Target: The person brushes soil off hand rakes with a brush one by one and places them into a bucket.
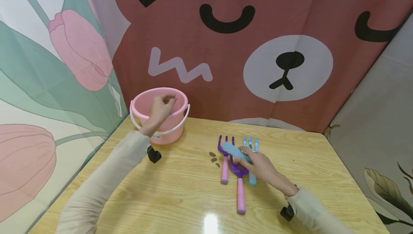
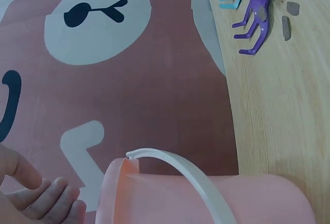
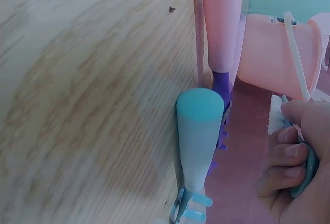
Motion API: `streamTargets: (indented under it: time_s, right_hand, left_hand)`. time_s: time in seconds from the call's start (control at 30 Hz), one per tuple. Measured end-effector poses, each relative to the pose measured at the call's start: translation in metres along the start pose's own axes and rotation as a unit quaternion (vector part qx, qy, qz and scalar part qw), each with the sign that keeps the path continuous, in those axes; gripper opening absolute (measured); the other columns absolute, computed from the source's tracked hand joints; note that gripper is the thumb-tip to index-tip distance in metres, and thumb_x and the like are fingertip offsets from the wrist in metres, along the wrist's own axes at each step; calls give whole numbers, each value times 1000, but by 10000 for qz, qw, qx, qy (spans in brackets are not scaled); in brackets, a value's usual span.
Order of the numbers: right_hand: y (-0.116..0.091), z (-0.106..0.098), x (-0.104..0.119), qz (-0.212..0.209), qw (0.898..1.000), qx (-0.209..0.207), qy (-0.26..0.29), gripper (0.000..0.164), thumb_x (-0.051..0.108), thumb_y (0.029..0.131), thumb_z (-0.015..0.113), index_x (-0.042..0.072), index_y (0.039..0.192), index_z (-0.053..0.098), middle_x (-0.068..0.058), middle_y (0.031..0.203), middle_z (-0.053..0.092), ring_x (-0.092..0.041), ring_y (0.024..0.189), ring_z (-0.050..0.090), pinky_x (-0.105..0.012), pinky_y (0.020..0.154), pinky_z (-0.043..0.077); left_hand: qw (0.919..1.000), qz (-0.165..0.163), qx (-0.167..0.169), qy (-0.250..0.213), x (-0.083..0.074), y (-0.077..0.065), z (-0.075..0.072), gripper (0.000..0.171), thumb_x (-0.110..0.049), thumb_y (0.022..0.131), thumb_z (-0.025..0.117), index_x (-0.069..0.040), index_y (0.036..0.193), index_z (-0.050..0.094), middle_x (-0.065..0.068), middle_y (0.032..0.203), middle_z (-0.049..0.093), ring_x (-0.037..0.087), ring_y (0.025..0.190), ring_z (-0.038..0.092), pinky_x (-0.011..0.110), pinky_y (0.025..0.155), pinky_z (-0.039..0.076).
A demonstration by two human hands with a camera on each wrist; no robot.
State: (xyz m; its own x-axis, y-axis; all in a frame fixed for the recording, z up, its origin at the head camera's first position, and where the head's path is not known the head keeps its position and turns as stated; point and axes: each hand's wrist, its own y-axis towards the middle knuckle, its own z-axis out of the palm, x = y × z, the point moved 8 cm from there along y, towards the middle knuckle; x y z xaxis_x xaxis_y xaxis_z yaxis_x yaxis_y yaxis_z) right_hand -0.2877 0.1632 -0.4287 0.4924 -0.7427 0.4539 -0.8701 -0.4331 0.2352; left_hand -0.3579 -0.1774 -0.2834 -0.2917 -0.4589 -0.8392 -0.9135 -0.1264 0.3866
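My left hand (image 1: 160, 110) is over the rim of a pink bucket (image 1: 167, 133) with a white handle. Its fingers are loosely bent, and in the left wrist view nothing shows between the thumb and fingers (image 2: 49, 201). The right hand (image 1: 259, 164) grips a light blue brush (image 1: 231, 149); white bristles (image 3: 276, 115) show in the right wrist view. Beneath that hand lie a light blue hand fork (image 1: 252, 180) and a larger purple fork with a pink handle (image 1: 241, 198). A smaller purple fork (image 1: 224, 171) lies just left of them.
Several small brown-grey clods (image 1: 214, 160) lie on the wooden table (image 1: 174, 191), left of the forks. A printed bear curtain (image 1: 226, 55) hangs behind the table's back edge. Dark specks (image 3: 172, 9) dot the tabletop. Something blue shows inside the bucket, mostly hidden.
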Motion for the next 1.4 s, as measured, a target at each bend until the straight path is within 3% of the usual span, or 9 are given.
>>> streamTargets:
  time_s: [0.3,0.53,0.73,1.17,1.4]
  right_hand:
    - [-6,-6,-8,78,9999,-35,94,46,32,100,61,6,136,54,13,52,25,0,43,18,-18,41,22]
    - [-8,-10,-15,192,9997,-148,14,46,27,99,63,3,137,54,14,50,25,0,42,18,-19,40,23]
    - [-11,-13,-21,352,9993,-136,10,47,26,99,62,1,138,53,12,51,28,-1,42,22,-22,40,28]
    - [-11,-14,-27,417,9989,-179,-119,43,22,104,53,-5,136,44,3,61,47,-8,46,41,-24,41,34]
    - [-13,-21,-31,550,9978,-337,-139,41,13,103,54,-10,134,42,-11,82,60,-13,57,49,-27,45,41]
  left_hand:
    - [9993,206,-172,-247,-4,-5,5,28,0,92,55,7,116,68,22,109,70,31,101,66,34,90,51]
    - [9992,300,-129,-245,-6,-10,10,28,1,92,54,9,116,67,22,108,70,31,99,67,22,81,50]
    - [9986,461,-68,-248,-11,-14,13,28,1,91,52,9,114,68,22,109,70,33,100,67,33,87,53]
    - [9977,597,170,-282,-12,-22,27,27,2,92,51,10,111,68,22,106,70,33,98,68,32,85,54]
    - [9974,582,199,-367,-11,-23,30,26,2,93,52,9,113,68,21,105,71,33,97,68,29,82,53]
